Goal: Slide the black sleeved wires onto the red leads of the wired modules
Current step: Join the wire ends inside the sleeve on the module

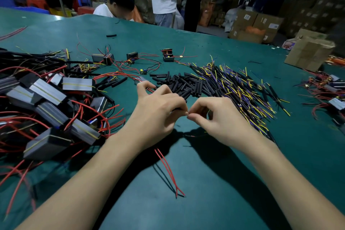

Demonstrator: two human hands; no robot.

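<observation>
Head view: two thin red leads (169, 172) lie on the smooth green table (214, 183), running up under the left hand (158, 110). Its curled fingers pinch something dark, tip to tip with the pinching right hand (216, 117). Behind lie short black tubes (184, 85), black sleeved wires (240, 89) and boxy grey modules (46, 104)

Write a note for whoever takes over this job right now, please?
Left hand: fingers curled, pinching something dark and small. Two red leads trail from under it.
Right hand: fingertips pinched together against the left's; what its grip holds is hidden.
Sleeved wires are piled right, loose black sleeves centre, wired modules left.
Done: count unclear.
Left: many modules.
</observation>
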